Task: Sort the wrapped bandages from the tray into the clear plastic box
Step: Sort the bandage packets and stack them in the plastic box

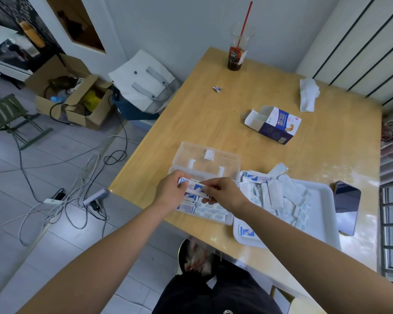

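**A:** Where are the hands?

**B:** Both are over the box point(227, 159). It sits open on the worktop point(191, 123), just left of the tray point(327, 200), with its lid tipped back. The left hand point(170, 191) has its fingers curled round one end of a bundle point(194, 188) of wrapped bandages. The right hand point(225, 193) pinches the other end between thumb and fingers.

**A:** Is the bundle inside the box?

**B:** It is held low over the open base. I cannot tell whether it touches what lies below. A layer point(210, 211) of blue-and-white wrapped bandages lies in the box under the hands.

**A:** And the tray?

**B:** A loose pile point(275, 196) of bandages lies in it, heaped toward the box side, and a few stick out past the far rim. One strip point(246, 232) lies alone in the near left corner.

**A:** Anything else on the worktop?

**B:** A phone point(346, 207) with a dark screen lies just right of the tray. Farther back an opened carton point(275, 124) lies on its side. There is a crumpled tissue point(307, 94) toward the far right and a small scrap point(217, 89) near the middle. A cup point(236, 53) with a red straw point(245, 21) stands at the far edge.
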